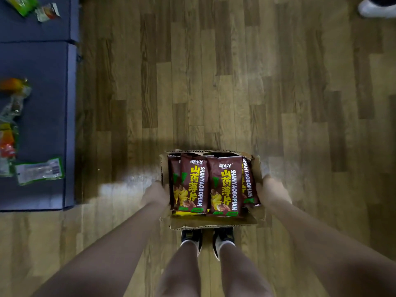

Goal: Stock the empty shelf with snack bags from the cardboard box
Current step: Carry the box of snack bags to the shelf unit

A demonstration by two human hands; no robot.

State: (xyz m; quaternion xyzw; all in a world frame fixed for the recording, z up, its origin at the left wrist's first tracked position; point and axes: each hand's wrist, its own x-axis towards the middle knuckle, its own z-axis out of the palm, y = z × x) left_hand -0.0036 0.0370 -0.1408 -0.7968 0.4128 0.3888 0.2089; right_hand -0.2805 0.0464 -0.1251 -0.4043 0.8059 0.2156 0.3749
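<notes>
Gripping the cardboard box [212,221] low above the wood floor [235,82], my left hand [157,192] and right hand [270,190] clamped on its soft side walls, brown snack bags [222,187] inside look light, slippery, crushable.

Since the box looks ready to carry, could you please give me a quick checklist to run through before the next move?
1. Left hand on the open brown cardboard box: ok.
2. Right hand on the opposite side: ok.
3. Fingers' hold: cannot tell, hidden.
4. Dark red snack bags inside the box: ok.
5. Wooden plank floor ahead free of obstacles: ok.
6. Empty shelf in sight: not ok.
</notes>
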